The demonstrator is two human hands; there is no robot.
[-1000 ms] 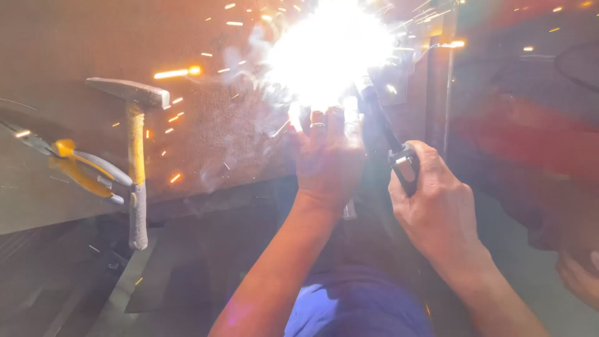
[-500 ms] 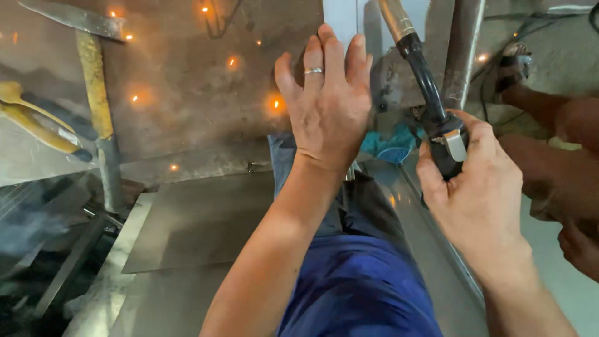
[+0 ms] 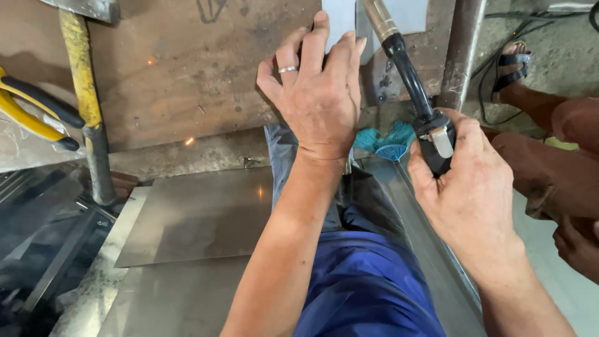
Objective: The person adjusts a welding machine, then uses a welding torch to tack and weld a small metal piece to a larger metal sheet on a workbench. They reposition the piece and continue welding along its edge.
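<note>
Steel sheets [image 3: 199, 215] lie nearest, on the floor. Beyond them the right hand [image 3: 465, 187] has its grip clamped on a black welding torch [image 3: 415, 87]. Farther, the left hand [image 3: 318, 87] presses flat, fingers spread, against a rusty plate [image 3: 187, 68], beside a yellow-handled hammer [image 3: 84, 93].

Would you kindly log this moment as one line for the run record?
left hand: flat on rusty plate | right hand: gripping welding torch | no arc | hammer, pliers at left
</note>
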